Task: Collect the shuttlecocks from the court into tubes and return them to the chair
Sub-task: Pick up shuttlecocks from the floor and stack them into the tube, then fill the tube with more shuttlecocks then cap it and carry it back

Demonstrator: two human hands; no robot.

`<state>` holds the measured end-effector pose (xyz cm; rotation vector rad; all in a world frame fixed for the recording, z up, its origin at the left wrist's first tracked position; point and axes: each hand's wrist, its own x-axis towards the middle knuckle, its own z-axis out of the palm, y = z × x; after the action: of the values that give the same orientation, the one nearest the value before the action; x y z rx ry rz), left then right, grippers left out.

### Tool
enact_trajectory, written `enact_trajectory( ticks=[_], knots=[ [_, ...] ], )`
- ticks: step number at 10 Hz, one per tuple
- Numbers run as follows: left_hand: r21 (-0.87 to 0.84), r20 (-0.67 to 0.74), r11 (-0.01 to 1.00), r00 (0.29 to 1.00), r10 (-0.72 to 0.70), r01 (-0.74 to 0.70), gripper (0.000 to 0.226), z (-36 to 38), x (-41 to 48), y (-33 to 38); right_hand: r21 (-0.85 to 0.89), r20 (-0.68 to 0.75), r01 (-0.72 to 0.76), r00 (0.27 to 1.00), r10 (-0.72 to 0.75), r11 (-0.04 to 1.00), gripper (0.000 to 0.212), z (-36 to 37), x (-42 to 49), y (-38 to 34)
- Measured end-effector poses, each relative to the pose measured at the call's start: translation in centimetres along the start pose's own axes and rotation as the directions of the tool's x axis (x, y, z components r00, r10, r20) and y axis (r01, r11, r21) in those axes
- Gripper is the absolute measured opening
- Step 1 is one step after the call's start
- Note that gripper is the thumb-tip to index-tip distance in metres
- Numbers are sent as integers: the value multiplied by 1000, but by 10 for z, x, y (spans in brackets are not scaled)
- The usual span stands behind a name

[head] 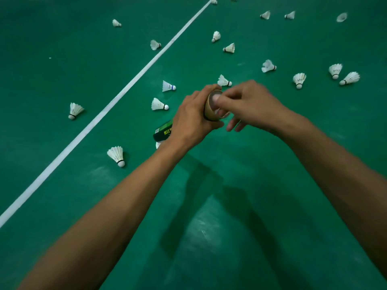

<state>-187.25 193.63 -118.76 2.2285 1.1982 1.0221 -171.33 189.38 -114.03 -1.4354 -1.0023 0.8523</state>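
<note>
Left hand (194, 117) is wrapped tight round the tube (164, 132), mouth end up, held above the court (62, 59). Right hand (249, 103) has thumb and first fingers pinched at the mouth on what looks like a clear cap (217, 103). It's blurry, so not 100% sure. Its other fingers hang loose. Tip imo: grip just under the rim so the tube doesn't flex, and peel the cap from one edge instead of yanking. Shuttlecocks (159, 104) are scattered all over the floor, so I'd load the nearest ones first, cork end down.
</note>
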Motion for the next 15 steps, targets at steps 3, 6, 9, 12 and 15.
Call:
enact_trajectory(
  ticks=[3, 6, 9, 12, 15],
  knots=[
    [-169, -383, 985, 919, -95, 31, 83, -71, 29, -13, -83, -36, -150, 988, 148, 985, 6, 67, -3, -24],
    [-353, -462, 930, 846, -268, 102, 73, -115, 2, -61, -431, 320, -29, 929, 183, 902, 86, 183, 17, 34],
    [-384, -423, 907, 841, -337, 170, 71, -136, -21, -96, -534, 460, 48, 854, 243, 844, 96, 225, 23, 129],
    [-400, -496, 903, 791, -359, 159, 75, -131, 25, -95, -682, 499, 156, 813, 299, 714, 90, 214, 77, 171],
    [-503, -592, 828, 599, -539, 248, 61, -146, 2, -129, -700, 596, 235, 711, 372, 674, 110, 255, 85, 205]
  ],
)
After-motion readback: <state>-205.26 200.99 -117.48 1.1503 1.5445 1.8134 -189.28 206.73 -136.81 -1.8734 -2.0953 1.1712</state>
